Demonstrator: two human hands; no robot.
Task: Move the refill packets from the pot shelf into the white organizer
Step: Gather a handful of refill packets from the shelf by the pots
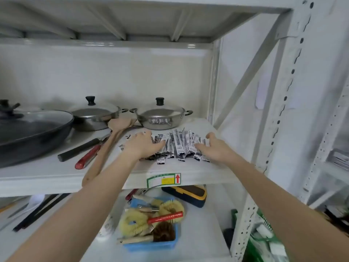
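A loose heap of black-and-white refill packets (178, 146) lies on the pot shelf (47, 174), in front of a lidded steel pot (160, 116). My left hand (144, 144) rests on the heap's left side, fingers spread over several packets. On the right side of the heap, my right hand (215, 148) has its fingers apart and curled toward the packets, fingertips touching them. Neither hand has lifted a packet. The white organizer is not in view.
On the pot shelf stand a second lidded pot (94, 114) and a dark wok (32, 133), with a wooden spatula (111, 137) and a red-handled tool (87, 157). Below, a blue basket (151, 244) holds brushes. A metal upright (264, 148) stands at the right.
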